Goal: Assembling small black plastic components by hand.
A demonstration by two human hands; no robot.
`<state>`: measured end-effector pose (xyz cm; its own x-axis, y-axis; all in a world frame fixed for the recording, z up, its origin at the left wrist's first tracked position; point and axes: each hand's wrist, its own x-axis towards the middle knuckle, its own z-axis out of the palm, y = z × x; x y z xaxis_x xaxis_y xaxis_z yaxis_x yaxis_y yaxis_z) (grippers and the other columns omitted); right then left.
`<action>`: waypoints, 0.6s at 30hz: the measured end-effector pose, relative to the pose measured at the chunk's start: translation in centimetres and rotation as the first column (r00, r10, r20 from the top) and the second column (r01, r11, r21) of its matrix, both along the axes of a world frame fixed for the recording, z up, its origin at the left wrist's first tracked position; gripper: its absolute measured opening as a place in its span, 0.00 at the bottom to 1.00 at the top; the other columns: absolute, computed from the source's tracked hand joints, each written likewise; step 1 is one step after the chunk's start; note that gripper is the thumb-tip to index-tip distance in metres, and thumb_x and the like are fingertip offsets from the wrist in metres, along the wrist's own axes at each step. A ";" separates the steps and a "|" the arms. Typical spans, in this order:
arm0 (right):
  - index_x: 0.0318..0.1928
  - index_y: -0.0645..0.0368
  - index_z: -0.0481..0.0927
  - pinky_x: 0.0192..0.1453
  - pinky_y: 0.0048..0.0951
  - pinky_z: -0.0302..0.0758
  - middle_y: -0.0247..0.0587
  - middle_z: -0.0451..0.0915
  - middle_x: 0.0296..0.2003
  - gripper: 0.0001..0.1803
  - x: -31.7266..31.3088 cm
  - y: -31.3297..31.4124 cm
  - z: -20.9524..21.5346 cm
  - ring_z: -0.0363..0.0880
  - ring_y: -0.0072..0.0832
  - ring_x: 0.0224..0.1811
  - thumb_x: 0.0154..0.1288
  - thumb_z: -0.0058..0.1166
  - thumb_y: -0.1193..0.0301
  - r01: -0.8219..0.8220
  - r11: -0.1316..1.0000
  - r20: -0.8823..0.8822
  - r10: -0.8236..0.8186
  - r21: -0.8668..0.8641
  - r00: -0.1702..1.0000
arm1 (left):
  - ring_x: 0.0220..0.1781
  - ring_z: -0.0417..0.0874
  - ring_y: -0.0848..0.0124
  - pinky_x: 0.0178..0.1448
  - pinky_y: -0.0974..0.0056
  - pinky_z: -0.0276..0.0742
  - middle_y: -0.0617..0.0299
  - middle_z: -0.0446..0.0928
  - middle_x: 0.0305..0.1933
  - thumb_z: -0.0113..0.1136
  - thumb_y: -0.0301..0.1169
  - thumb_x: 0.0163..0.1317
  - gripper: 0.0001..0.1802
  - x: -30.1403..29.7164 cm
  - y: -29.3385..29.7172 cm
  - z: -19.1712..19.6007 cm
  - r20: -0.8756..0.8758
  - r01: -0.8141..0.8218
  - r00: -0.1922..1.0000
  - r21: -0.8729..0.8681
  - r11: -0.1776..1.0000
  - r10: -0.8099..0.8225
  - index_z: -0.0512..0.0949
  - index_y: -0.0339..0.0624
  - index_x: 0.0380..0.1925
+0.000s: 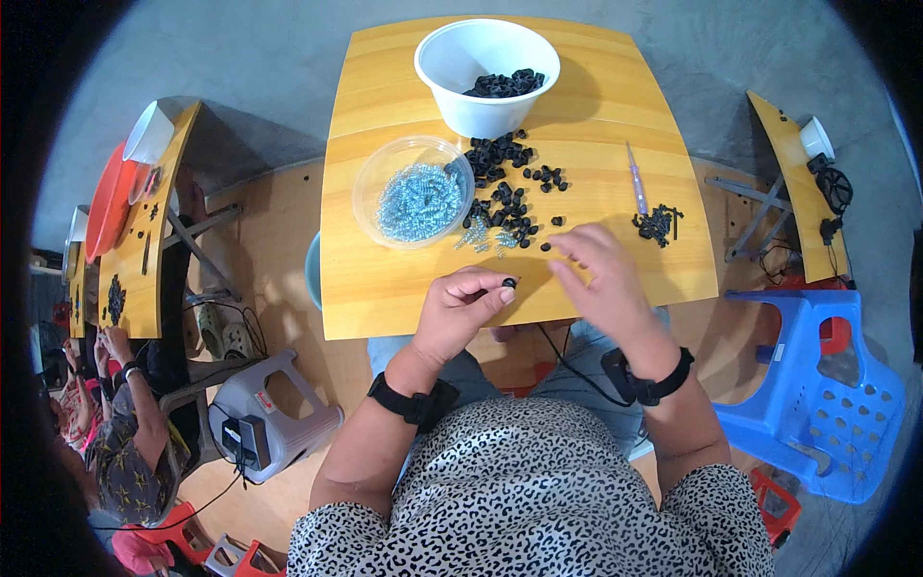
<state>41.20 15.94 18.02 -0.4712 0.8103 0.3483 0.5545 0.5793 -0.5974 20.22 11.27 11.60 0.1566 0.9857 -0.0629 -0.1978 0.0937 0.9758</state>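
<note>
Glossy wooden table (385,298) — matt black parts (500,154), shiny metal springs (418,200)

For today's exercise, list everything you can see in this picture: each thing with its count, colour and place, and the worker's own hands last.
Table: one, yellow wood, centre.
Bowl: one, white, far edge, black parts inside.
Clear dish: one, left of middle, holding blue-silver springs.
Loose black parts: many, scattered beside the dish.
Loose springs: a few, near the dish.
Small pile of black pieces: one, right side.
Pink-handled tool: one, right of middle.
Blue plastic stool: one, right.
Grey stool: one, lower left.
Side tables: one left, one right.
Another person: lower left.
Left hand: pinching a small black ring.
Right hand: fingers spread over the table.
</note>
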 end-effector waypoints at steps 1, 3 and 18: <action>0.44 0.64 0.79 0.45 0.38 0.77 0.49 0.78 0.36 0.13 0.8 0.8 -0.2 0.78 0.43 0.41 0.58 0.60 0.74 0.089 0.994 -0.032 -0.091 -0.062 0.995 | 0.41 0.80 0.76 0.48 0.70 0.75 0.62 0.82 0.39 0.67 0.26 0.61 0.09 0.0 0.0 0.1 0.003 0.002 1.000 -0.008 1.000 -0.002 0.85 0.36 0.40; 0.42 0.65 0.80 0.43 0.38 0.77 0.49 0.78 0.34 0.11 1.9 2.2 -0.9 0.79 0.43 0.38 0.58 0.60 0.75 0.178 0.976 -0.057 -0.186 -0.123 0.981 | 0.41 0.80 0.76 0.49 0.70 0.75 0.62 0.82 0.40 0.66 0.25 0.61 0.08 -0.1 0.0 0.4 0.003 0.013 1.000 -0.016 1.000 -0.013 0.85 0.37 0.40; 0.33 0.64 0.82 0.38 0.39 0.76 0.50 0.80 0.30 0.07 0.7 5.2 -4.0 0.79 0.45 0.32 0.57 0.61 0.73 0.325 0.935 0.051 -0.321 -0.142 0.946 | 0.43 0.80 0.75 0.50 0.70 0.75 0.62 0.82 0.40 0.66 0.24 0.61 0.08 -0.1 0.1 0.4 0.012 0.033 0.999 -0.043 0.999 -0.032 0.84 0.36 0.40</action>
<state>41.90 21.12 14.02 -0.1828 0.9614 0.2057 0.7140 0.2736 -0.6444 20.11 11.35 12.05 0.1895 0.9764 -0.1038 -0.2048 0.1427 0.9683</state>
